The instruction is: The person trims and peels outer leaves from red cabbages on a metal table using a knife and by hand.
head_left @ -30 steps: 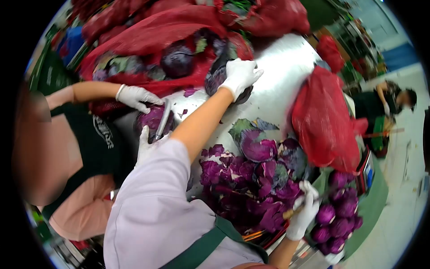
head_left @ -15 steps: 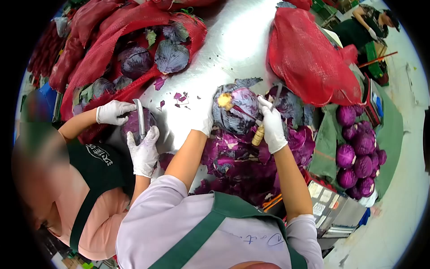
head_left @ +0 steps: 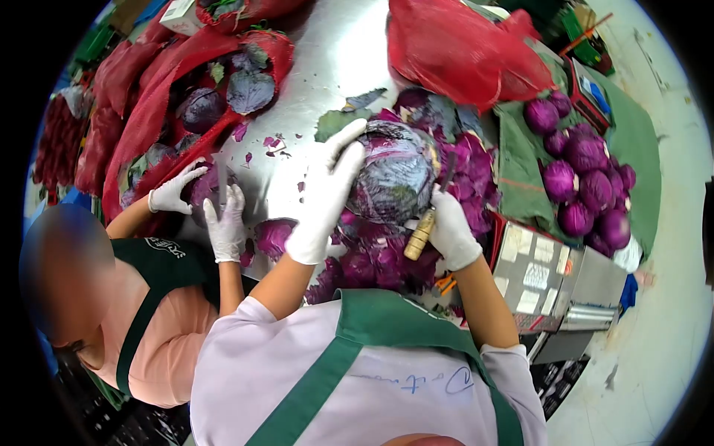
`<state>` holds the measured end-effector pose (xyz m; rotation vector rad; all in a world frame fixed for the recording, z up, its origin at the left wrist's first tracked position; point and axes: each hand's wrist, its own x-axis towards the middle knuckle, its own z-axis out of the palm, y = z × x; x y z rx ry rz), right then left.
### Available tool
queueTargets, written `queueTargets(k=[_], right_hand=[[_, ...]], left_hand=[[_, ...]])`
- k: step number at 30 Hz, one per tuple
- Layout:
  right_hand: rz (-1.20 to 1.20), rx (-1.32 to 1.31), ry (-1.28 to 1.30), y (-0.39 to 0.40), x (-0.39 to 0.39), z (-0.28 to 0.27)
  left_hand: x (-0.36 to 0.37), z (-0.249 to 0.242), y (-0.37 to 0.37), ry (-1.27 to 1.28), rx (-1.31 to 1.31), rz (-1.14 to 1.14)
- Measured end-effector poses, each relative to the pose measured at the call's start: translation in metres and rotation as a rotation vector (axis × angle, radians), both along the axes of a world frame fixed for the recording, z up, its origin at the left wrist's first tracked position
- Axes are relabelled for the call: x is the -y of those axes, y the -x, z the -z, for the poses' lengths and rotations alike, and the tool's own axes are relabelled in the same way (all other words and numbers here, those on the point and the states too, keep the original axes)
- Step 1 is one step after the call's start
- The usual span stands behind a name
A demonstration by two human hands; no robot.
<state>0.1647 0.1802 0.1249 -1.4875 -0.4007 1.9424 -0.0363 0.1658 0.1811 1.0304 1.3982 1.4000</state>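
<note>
- Red cabbage (head_left: 394,182) is being touched on its nine o'clock side by the white-gloved left hand (head_left: 327,197); the fingers are being held straight along it, and whether it is being gripped cannot be told.
- At four o'clock from it, a knife (head_left: 420,235) is being held in a closed grip by the right hand (head_left: 455,230), its blade being pointed toward twelve o'clock beside the cabbage.
- Toward six o'clock, heaped purple leaves (head_left: 379,267) are being partly covered by the cabbage.
- At nine o'clock, well apart, another cabbage (head_left: 204,195) is being held between a co-worker's gloved hands (head_left: 224,227).
- At three o'clock, trimmed cabbages (head_left: 587,178) are being borne by green cloth (head_left: 513,149).
- At ten o'clock, dark cabbages (head_left: 203,110) are being partly enclosed by an open red sack (head_left: 160,89).
</note>
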Motion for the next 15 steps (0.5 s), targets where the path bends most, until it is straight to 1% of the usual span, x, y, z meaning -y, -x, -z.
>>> queueTargets(k=[1, 2, 3, 4, 6, 7, 8, 10, 11, 12, 13, 14, 15], right_hand=[[-0.048, 0.059, -0.043, -0.006, 0.007, 0.015], [-0.102, 0.119, -0.081, -0.013, 0.014, 0.030], [-0.156, 0.082, -0.195, -0.024, 0.022, 0.047], [-0.141, 0.134, -0.224, -0.029, 0.031, 0.047], [-0.129, 0.103, -0.327, -0.045, 0.050, 0.025], [-0.126, 0.047, -0.354, -0.055, 0.062, 0.016], [-0.174, -0.029, -0.294, -0.059, 0.075, -0.007], [-0.308, -0.109, -0.151, -0.065, 0.110, -0.023], [-0.341, -0.063, -0.199, -0.065, 0.129, -0.022], [-0.373, -0.017, -0.246, -0.064, 0.146, -0.015], [-0.283, -0.056, -0.194, -0.059, 0.157, -0.005], [-0.298, 0.010, -0.243, -0.066, 0.162, -0.002], [-0.246, 0.045, -0.363, -0.071, 0.163, 0.001]], left_hand=[[0.001, 0.032, -0.015, -0.097, -0.292, -0.066], [0.002, 0.079, -0.028, -0.195, -0.581, -0.136], [0.006, 0.101, -0.040, -0.167, -0.653, -0.193], [0.008, 0.121, -0.046, -0.230, -0.549, -0.252], [0.011, 0.118, -0.040, -0.217, -0.445, -0.329], [0.011, 0.120, -0.040, -0.200, -0.493, -0.342], [0.008, 0.123, -0.036, -0.223, -0.509, -0.343], [0.012, 0.121, -0.032, -0.200, -0.574, -0.298], [0.014, 0.118, -0.035, -0.203, -0.577, -0.297], [0.018, 0.113, -0.039, -0.222, -0.682, -0.297], [0.021, 0.111, -0.044, -0.240, -0.785, -0.296], [0.024, 0.111, -0.050, -0.294, -0.831, -0.313], [0.029, 0.108, -0.059, -0.300, -0.860, -0.320]])
